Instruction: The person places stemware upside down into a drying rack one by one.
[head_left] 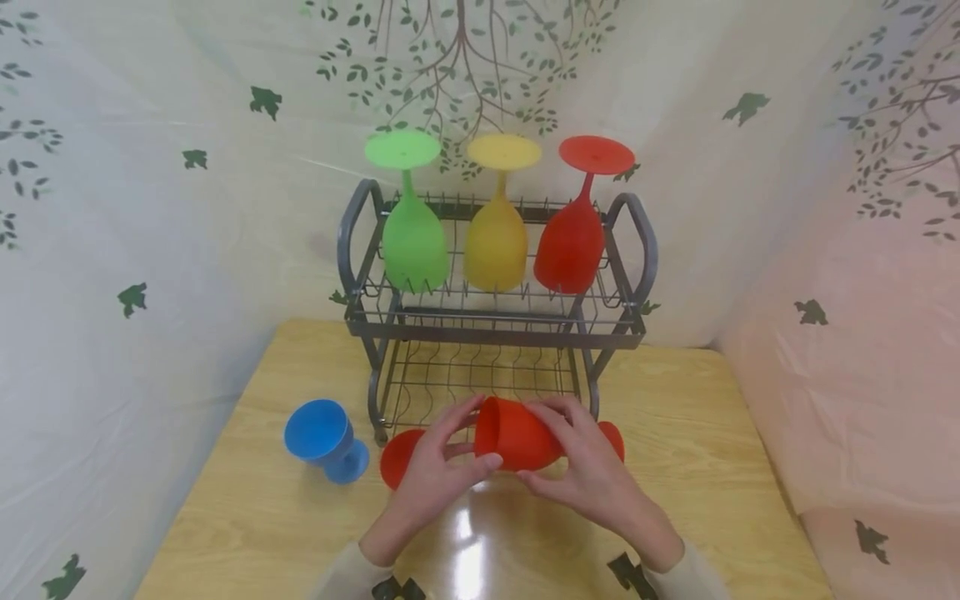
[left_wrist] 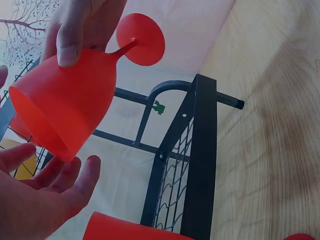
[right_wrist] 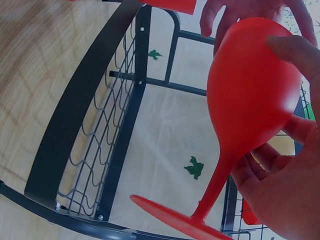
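My right hand (head_left: 592, 471) grips a red goblet (head_left: 521, 437) by its bowl, with the thumb on one side and fingers on the other. The goblet lies sideways in the air, mouth toward the left hand, its foot (left_wrist: 142, 40) on the far side of the right hand. My left hand (head_left: 442, 471) is at the rim, its fingers (left_wrist: 65, 185) loosely spread and close to the edge. A second red goblet (head_left: 397, 458) is on the table, partly hidden behind the left hand. A blue goblet (head_left: 322, 437) stands upright to the left.
A dark two-tier dish rack (head_left: 495, 333) stands behind the hands. On its upper tier, a green goblet (head_left: 415, 246), a yellow goblet (head_left: 497, 246) and a red goblet (head_left: 572, 250) sit upside down. The wooden table (head_left: 690, 467) meets a leaf-patterned sheet (head_left: 225, 217) around it.
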